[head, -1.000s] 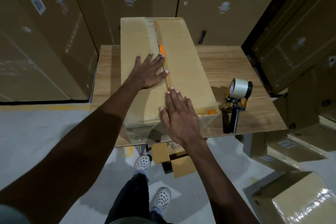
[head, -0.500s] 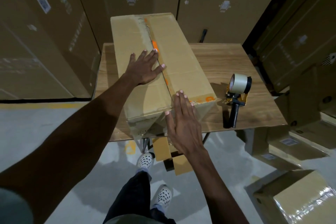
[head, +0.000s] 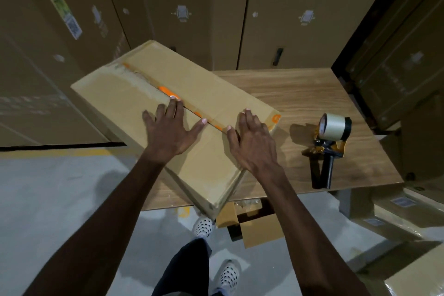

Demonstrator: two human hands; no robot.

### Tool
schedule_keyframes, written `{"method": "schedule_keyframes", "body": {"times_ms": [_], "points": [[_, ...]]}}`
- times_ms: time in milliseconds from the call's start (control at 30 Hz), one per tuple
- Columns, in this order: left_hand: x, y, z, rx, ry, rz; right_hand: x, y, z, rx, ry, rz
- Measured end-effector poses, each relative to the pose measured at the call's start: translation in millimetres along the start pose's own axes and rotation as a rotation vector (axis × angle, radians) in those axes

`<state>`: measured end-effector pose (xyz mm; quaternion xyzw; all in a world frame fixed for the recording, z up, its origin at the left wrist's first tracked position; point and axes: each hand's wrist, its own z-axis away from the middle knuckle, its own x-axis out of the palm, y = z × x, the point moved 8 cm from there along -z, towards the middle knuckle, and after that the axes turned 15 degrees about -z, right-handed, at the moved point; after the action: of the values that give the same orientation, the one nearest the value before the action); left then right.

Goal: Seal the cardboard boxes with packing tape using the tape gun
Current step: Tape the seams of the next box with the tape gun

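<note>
Stacked tall cartons (head: 283,7) wall in a wooden table (head: 300,94) on a grey warehouse floor, where a long cardboard box (head: 211,94) lies askew, its far end overhanging the table's left edge and its near corner jutting past the front edge. A person's left hand (head: 169,131) rests flat on the box top left of the centre seam, fingers straight and close together, thumb splayed toward the seam. The right hand (head: 253,143) lies flat on the box near its right-hand end, fingers straight and together, thumb at the seam. Orange markings (head: 167,91) show along the seam beyond the left hand. On the table, right of the box and apart from it, lies the tape gun (head: 330,144) with its tape roll (head: 335,126), untouched. Below the table's front edge are loose cardboard flaps (head: 259,228).
</note>
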<state>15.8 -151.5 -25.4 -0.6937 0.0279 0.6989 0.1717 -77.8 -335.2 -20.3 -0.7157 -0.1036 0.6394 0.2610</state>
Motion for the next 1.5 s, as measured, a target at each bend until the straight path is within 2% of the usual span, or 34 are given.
{"method": "schedule_keyframes", "body": {"times_ms": [133, 267, 367, 600, 700, 800, 1033, 1167, 1300, 1367, 1433, 1500], "points": [[2.6, 4.4, -18.0, 0.079, 0.047, 0.056, 6.3, 4.9, -7.9, -0.009, 0.006, -0.063], [1.0, 19.0, -49.9, 0.321, 0.123, 0.114, 5.0, 2.1, -42.8, -0.042, 0.009, -0.101], [1.8, 32.8, -73.7, 0.457, 0.06, 0.113, 5.0, 8.2, -78.5, -0.067, -0.04, -0.094], [-3.5, 59.6, -126.1, 0.303, -0.038, 0.147, -7.8, 28.5, -177.1, -0.158, -0.252, -0.056], [-5.6, 69.3, -132.8, 0.282, -0.032, 0.126, -10.9, 30.6, -186.2, -0.176, -0.246, -0.061], [-11.5, 73.6, -137.2, 0.356, 0.036, 0.07, -10.6, 32.0, -182.3, -0.159, -0.189, -0.111], [-26.1, 119.5, -143.1, 0.555, 0.06, 0.06, -47.3, 68.0, -150.3, 0.066, 0.089, -0.345], [-29.9, 143.0, -139.7, 0.572, 0.08, 0.092, -70.8, 120.3, -107.5, 0.204, 0.232, -0.289], [-30.9, 148.7, -140.0, 0.562, 0.075, 0.104, -97.9, 185.6, -41.5, 0.393, 0.554, -0.282], [-31.6, 151.7, -138.0, 0.558, 0.074, 0.108, -102.2, 213.5, -5.1, 0.514, 0.653, -0.24], [-32.9, 155.0, -135.2, 0.551, 0.072, 0.105, -94.9, 240.1, 26.1, 0.654, 0.637, -0.213], [-33.3, 157.8, -133.3, 0.544, 0.067, 0.093, -72.8, 267.9, 47.4, 0.798, 0.49, -0.265]]}}
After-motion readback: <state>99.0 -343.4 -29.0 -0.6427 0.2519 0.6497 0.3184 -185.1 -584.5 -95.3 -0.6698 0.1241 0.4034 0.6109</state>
